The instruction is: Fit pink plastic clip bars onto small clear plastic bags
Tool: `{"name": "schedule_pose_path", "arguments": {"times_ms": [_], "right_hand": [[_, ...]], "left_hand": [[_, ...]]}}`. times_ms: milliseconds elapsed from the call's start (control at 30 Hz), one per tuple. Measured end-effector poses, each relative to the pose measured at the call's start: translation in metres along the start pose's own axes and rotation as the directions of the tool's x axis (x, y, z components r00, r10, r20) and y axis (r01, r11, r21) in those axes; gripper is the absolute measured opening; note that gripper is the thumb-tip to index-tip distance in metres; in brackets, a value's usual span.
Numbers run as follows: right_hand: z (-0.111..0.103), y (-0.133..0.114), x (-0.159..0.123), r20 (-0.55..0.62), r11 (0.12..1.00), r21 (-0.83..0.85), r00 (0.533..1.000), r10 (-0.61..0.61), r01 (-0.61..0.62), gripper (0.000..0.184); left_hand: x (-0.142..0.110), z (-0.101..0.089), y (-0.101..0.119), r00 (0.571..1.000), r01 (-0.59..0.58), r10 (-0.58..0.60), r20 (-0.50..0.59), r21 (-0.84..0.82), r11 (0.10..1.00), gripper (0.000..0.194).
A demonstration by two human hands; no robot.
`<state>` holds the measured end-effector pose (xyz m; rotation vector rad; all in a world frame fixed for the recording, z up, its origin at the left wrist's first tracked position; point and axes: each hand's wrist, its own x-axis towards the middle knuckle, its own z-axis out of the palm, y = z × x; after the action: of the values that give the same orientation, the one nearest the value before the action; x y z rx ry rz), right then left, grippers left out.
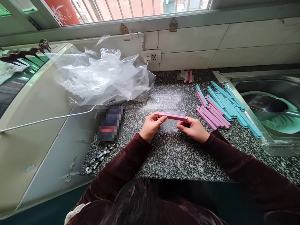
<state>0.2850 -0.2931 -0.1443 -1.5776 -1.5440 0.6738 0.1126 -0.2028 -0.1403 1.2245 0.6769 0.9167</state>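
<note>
Pink clip (172, 117), held at its ends between the left hand (152, 125) and right hand (194, 129), above the speckled surface (164, 159); pink and blue clips (222, 106) are seen beyond the right hand.

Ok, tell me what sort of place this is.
Most likely a home kitchen: a metal sink is set into the speckled counter, with a pan and a green strainer inside it.
</note>
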Motion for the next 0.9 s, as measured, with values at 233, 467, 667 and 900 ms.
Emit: {"name": "schedule_pose_path", "arguments": {"times_ms": [233, 467, 667, 900], "right_hand": [[-0.006, -0.004, 0.001, -0.238, 0.899, -0.403, 0.928, -0.285, 0.173, 0.019], [-0.013, -0.017, -0.002, -0.063, 0.621, -0.756, 0.920, -0.386, 0.209, 0.026], [-0.040, -0.028, 0.017, 0.013, 0.490, -0.856, 0.954, -0.300, 0.166, 0.031], [-0.073, -0.011, 0.075, -0.148, 0.474, -0.877, 0.982, -0.114, -0.077, 0.030]], "left_hand": [[0.000, 0.005, 0.000, 0.998, 0.019, -0.020, -0.061, -0.004, 1.000, 0.036], [0.006, 0.011, -0.002, 0.997, 0.058, -0.058, -0.059, -0.014, 0.998, 0.039], [0.040, 0.024, 0.004, 0.985, 0.141, -0.142, 0.095, 0.021, 0.990, 0.037], [0.105, 0.058, 0.005, 0.976, 0.215, -0.216, -0.003, -0.092, 0.972, 0.029]]}}
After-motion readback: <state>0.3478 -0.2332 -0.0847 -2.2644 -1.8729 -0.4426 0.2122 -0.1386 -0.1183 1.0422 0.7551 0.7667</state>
